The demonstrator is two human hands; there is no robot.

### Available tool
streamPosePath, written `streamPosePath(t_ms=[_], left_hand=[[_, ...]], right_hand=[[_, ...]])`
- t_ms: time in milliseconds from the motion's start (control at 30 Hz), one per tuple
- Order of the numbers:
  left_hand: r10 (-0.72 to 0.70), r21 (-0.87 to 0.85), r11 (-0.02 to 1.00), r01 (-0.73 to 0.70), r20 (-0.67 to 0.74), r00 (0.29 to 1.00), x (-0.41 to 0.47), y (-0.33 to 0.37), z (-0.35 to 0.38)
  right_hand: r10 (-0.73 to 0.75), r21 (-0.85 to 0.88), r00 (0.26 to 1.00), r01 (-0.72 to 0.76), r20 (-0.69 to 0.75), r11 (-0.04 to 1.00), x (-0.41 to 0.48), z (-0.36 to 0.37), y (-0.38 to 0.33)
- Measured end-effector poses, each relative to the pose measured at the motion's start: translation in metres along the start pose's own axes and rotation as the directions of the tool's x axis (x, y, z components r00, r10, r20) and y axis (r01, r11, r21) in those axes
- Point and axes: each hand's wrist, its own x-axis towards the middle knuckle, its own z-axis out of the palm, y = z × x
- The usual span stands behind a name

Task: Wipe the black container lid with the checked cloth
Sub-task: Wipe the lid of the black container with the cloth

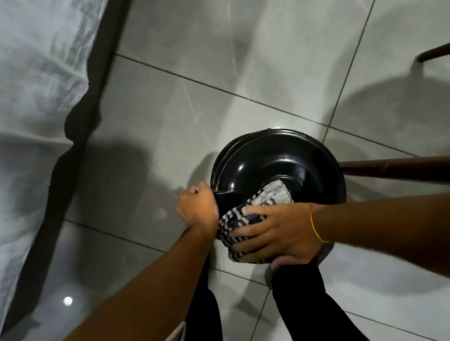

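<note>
A round glossy black container lid (271, 162) is held up in front of me above the tiled floor. My left hand (198, 206) grips its left rim with closed fingers. My right hand (277, 233) presses the checked cloth (241, 220) against the lid's near edge, fingers spread over the fabric. The cloth is black-and-white checked, and one corner of it lies up on the lid's inner face. The lid's near part is hidden under the cloth and my right hand.
A bed with a pale sheet (12, 111) fills the left side. Two dark wooden legs (416, 166) of some furniture reach in from the right. Grey floor tiles (203, 45) lie below, and my legs in black trousers (305, 302) stand under the lid.
</note>
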Motion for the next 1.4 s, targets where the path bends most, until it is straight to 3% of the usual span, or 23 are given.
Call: streamPosePath(t_ms=[167,300,367,533,633,767,867,1067,1167,1233,1267,1333,1400], left_hand=[[0.102,-0.065,0.993,-0.094,0.133,0.986,0.005,-0.002,-0.006],[0.089,-0.127,0.990,-0.059,0.250,0.964,0.006,-0.008,-0.010],[0.106,-0.144,0.987,-0.069,0.262,0.959,0.006,-0.010,-0.011],[0.105,-0.238,0.970,-0.048,0.234,0.967,0.004,-0.011,-0.010],[0.121,-0.282,0.958,-0.051,0.239,0.964,0.003,-0.013,-0.011],[0.062,-0.427,0.903,0.045,0.233,0.970,-0.006,-0.019,-0.008],[-0.044,-0.549,0.823,0.148,0.198,0.979,-0.017,-0.020,0.003],[-0.071,-0.575,0.806,0.140,0.141,0.987,-0.018,-0.023,0.006],[-0.157,-0.552,0.817,0.169,0.071,0.985,-0.020,-0.018,0.006],[-0.165,-0.489,0.858,0.160,0.033,0.986,-0.017,-0.017,0.007],[-0.182,-0.454,0.874,0.171,0.021,0.983,-0.017,-0.016,0.008],[-0.240,-0.435,0.874,0.218,0.005,0.971,-0.020,-0.015,0.008],[-0.274,-0.427,0.873,0.237,-0.027,0.961,-0.023,-0.013,0.009]], right_hand=[[0.329,0.065,0.930,-0.323,-0.164,0.944,0.001,0.007,-0.006],[0.651,0.115,0.714,-0.647,-0.257,0.754,0.019,0.000,-0.010],[0.710,0.135,0.649,-0.705,-0.273,0.696,0.027,-0.003,-0.012],[0.766,0.150,0.591,-0.758,-0.253,0.635,0.037,-0.008,-0.016],[0.736,0.134,0.634,-0.729,-0.237,0.671,0.037,-0.013,-0.013],[0.553,0.050,0.815,-0.553,-0.176,0.832,0.021,-0.023,0.018],[0.435,-0.020,0.893,-0.440,-0.115,0.898,0.013,-0.028,0.040],[0.389,-0.032,0.912,-0.396,-0.133,0.918,0.012,-0.028,0.044],[0.457,0.008,0.866,-0.465,-0.202,0.885,0.010,-0.024,0.039],[0.626,0.058,0.719,-0.641,-0.302,0.765,0.007,-0.019,0.034],[0.740,0.097,0.578,-0.762,-0.345,0.640,0.004,-0.017,0.032],[0.923,0.235,0.181,-0.934,-0.338,0.270,0.001,-0.017,0.030],[0.943,0.370,-0.243,-0.917,-0.226,-0.148,0.007,-0.024,0.028]])
